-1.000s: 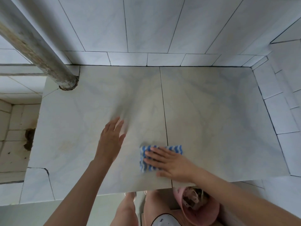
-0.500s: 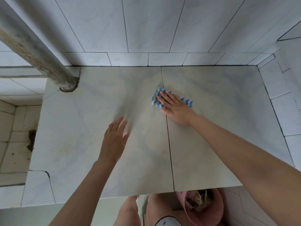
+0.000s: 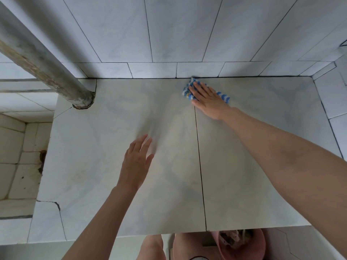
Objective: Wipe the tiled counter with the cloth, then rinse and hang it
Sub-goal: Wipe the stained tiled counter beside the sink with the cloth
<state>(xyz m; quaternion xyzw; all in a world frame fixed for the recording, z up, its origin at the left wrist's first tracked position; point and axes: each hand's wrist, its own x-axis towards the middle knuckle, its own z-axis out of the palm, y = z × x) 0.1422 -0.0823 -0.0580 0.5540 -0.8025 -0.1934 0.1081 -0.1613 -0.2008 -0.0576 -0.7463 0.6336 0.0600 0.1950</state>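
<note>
A blue-and-white striped cloth (image 3: 187,89) lies flat on the pale tiled counter (image 3: 253,139), right by the back wall near the seam between the two big tiles. My right hand (image 3: 208,99) presses down on the cloth with straight fingers, covering most of it. My left hand (image 3: 136,164) rests flat on the counter's left tile, fingers straight, holding nothing.
A grey pipe (image 3: 43,66) slants down into the counter's back left corner. Tiled walls (image 3: 178,30) close the back and right sides. A pink bucket (image 3: 242,244) with rags stands below the front edge, next to my legs. A lower tiled basin (image 3: 16,156) lies left.
My right hand has slid the cloth from the counter's front edge up along the seam to the back wall. The left hand has stayed in place.
</note>
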